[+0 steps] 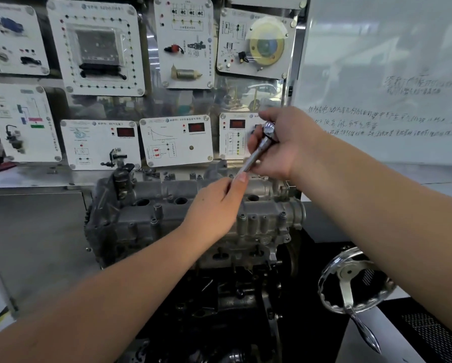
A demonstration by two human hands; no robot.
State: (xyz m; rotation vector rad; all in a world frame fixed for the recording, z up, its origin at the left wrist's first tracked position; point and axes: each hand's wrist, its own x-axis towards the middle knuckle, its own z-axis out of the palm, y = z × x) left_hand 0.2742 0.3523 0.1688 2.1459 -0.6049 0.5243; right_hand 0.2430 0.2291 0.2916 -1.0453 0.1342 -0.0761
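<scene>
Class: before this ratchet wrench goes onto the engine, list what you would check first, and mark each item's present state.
1. Grip on the ratchet wrench: ok. The right hand holds its head end and the left hand pinches its handle end.
2. Socket fitted on the wrench head: cannot tell. The right hand hides that side.
3. Wrench seated on a bolt: not ok. It is held in the air, off the cylinder head.
4. Both hands off the stand's handwheel: ok.
</scene>
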